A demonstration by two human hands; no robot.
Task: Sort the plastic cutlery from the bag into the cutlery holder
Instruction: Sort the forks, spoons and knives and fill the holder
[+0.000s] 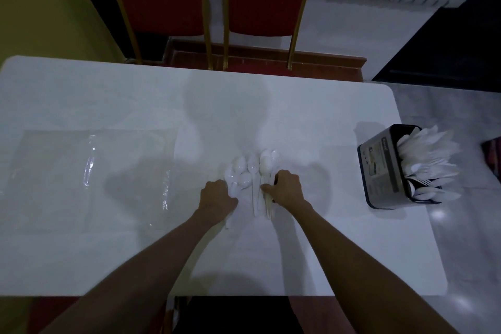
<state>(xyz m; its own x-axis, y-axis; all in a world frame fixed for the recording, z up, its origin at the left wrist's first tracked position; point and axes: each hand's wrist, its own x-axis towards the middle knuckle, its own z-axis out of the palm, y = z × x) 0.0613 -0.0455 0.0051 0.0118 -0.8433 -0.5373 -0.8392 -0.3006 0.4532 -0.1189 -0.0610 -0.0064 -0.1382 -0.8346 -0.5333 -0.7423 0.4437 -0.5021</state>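
Plastic spoons (253, 167) lie fanned on the tabletop (298, 116); my left hand (217, 198) curls its fingers round some handles, my right hand (288, 189) round others; the cutlery holder (385, 171) stands far right.

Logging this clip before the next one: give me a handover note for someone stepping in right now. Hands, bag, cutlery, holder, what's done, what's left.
Left hand: grips a few spoons by the handles, low on the table.
Right hand: grips more spoons by the handles. One spoon lies loose between the hands.
Bag: flat at the table's left, looks emptied.
Cutlery holder: at the table's right edge, already packed with white cutlery.
Done: most cutlery appears to be in the holder.
Left: carry the centre spoons across into the holder.
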